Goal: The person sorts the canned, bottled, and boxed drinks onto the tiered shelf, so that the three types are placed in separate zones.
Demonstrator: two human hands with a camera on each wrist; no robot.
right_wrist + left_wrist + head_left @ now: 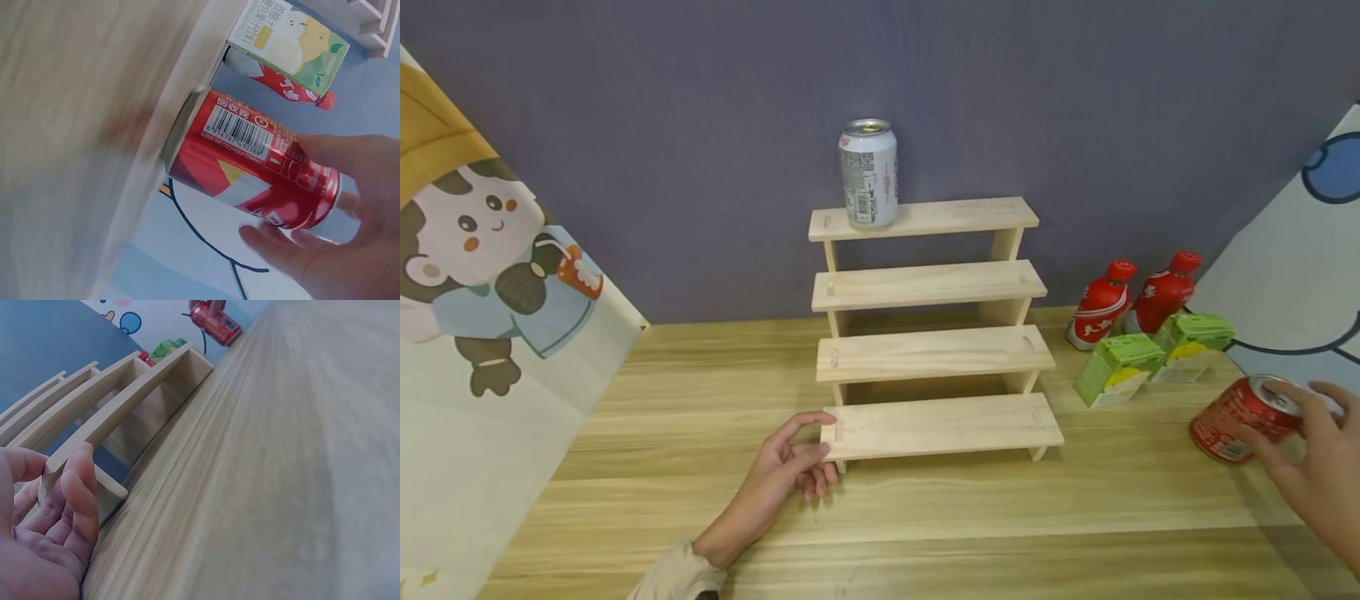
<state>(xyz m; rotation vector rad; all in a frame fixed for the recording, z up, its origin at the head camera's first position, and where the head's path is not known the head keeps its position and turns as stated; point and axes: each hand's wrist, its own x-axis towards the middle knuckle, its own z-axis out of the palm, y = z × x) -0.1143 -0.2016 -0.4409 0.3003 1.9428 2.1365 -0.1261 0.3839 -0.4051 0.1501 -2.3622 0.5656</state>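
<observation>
My left hand (790, 467) pinches the left end of the lowest step of a pale wooden tiered display stand (940, 427). Thumb and fingers meet that board's corner in the left wrist view. At the far right, my right hand (1318, 450) holds a red soda can (1236, 421) near its top, with the thumb on one side and fingers around the other. In the right wrist view the can's base is at the tabletop, its barcode showing. A white soda can (871, 179) stands upright on the stand's top tier, left of centre.
Between the stand and the red can are two green juice cartons, a nearer one (1116, 371) and a farther one (1195, 346). Two red bottles (1101, 308) stand behind them. A dark wall (715, 167) closes off the back, with cartoon-printed panels at both sides.
</observation>
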